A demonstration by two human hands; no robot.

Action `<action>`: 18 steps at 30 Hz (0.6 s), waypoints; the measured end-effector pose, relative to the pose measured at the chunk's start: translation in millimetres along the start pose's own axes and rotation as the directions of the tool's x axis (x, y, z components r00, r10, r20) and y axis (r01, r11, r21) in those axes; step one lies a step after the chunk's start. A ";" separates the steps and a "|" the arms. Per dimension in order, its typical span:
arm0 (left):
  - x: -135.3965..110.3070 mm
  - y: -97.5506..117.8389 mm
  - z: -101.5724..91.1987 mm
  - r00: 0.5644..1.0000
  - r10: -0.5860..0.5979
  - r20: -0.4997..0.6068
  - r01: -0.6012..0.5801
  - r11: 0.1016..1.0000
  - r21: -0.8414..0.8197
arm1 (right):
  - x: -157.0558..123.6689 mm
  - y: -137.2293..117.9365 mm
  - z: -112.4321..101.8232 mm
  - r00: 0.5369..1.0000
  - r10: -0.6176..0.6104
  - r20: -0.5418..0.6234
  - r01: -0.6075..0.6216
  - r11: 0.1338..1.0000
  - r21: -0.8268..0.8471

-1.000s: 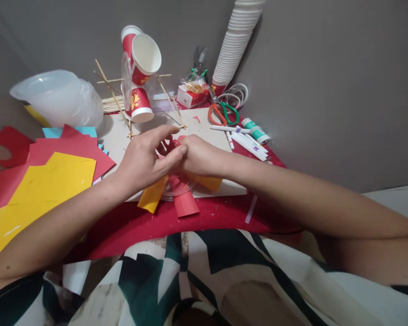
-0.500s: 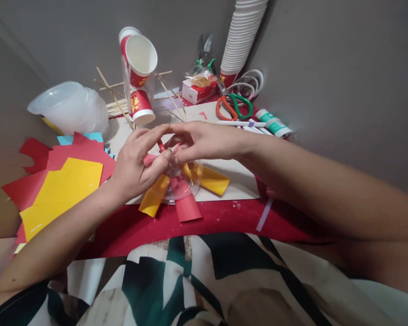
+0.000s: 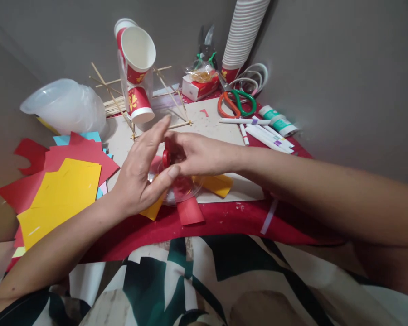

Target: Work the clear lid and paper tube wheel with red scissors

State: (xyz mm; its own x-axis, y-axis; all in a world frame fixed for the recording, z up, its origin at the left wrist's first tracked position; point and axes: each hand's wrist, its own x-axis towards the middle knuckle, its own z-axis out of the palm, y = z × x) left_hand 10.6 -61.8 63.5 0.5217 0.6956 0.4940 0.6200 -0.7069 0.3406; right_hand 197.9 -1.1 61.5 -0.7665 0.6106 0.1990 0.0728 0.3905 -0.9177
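Note:
A clear plastic disc [image 3: 183, 192] lies on a beige board [image 3: 214, 129], with yellow paper blades [image 3: 220, 184] and a red paper blade [image 3: 189, 212] sticking out from under it. My right hand [image 3: 199, 155] reaches in from the right, its fingers closed on a small red paper roll [image 3: 166, 158] above the disc. My left hand [image 3: 141, 174] stands beside it on the left, fingers stretched upward and apart, thumb resting near the disc's edge. The hands hide the middle of the disc.
Red paper cups [image 3: 138, 68] hang on a stick frame behind. A tall cup stack [image 3: 245, 31], scissors [image 3: 237, 103], a glue tube [image 3: 278, 120] and markers [image 3: 264, 135] lie at the back right. Coloured paper sheets [image 3: 66, 181] and clear plastic bowls [image 3: 64, 105] fill the left.
My left hand has let go of its pinch and opened, fingers now straight up. My right hand has lowered onto the disc with the red roll. The view shifted slightly.

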 end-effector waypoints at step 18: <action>-57.4 -18.7 3.8 0.914 -0.400 -0.072 0.406 0.904 0.134 | -8.2 3.8 21.3 0.902 0.262 -0.343 -0.250 0.965 0.080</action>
State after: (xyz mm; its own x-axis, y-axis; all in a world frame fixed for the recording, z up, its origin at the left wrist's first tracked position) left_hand -28.7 -88.1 25.8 0.1866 0.9088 0.3732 0.8506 -0.3395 0.4015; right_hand 190.9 -19.3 49.0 -0.4537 0.8893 0.0571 0.2105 0.1693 -0.9628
